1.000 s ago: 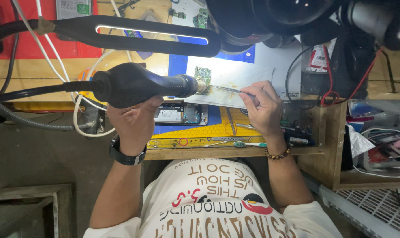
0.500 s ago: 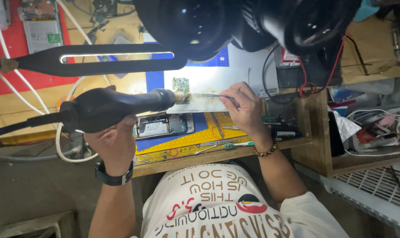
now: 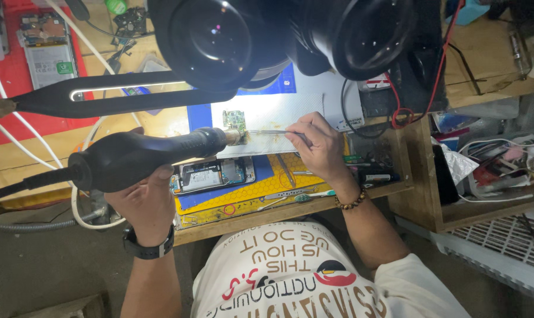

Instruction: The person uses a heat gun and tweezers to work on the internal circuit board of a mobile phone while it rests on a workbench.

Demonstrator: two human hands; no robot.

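White cotton of my printed shirt point(image 3: 302, 282) fills the nearest part of the view, with the wooden bench edge point(image 3: 290, 213) just beyond it. My left hand point(image 3: 142, 203), a black watch point(image 3: 148, 247) on its wrist, is wrapped around the thick black handle of a hot-air tool point(image 3: 137, 158); its metal nozzle points right and ends just beside a small green circuit board point(image 3: 234, 122). My right hand point(image 3: 320, 144), with a brown bead bracelet point(image 3: 350, 203) at the wrist, pinches a pair of thin metal tweezers point(image 3: 267, 133), fingers closed tight on them, the tips reaching left to the lower edge of that board. The board lies on a bright white work pad point(image 3: 278, 112). Nearer me, an opened phone point(image 3: 212, 175) rests on a yellow and blue mat point(image 3: 261, 188). Farther off, two large black microscope eyepieces point(image 3: 290, 35) loom over the bench, and a slim black lamp arm point(image 3: 102, 94) stretches left.
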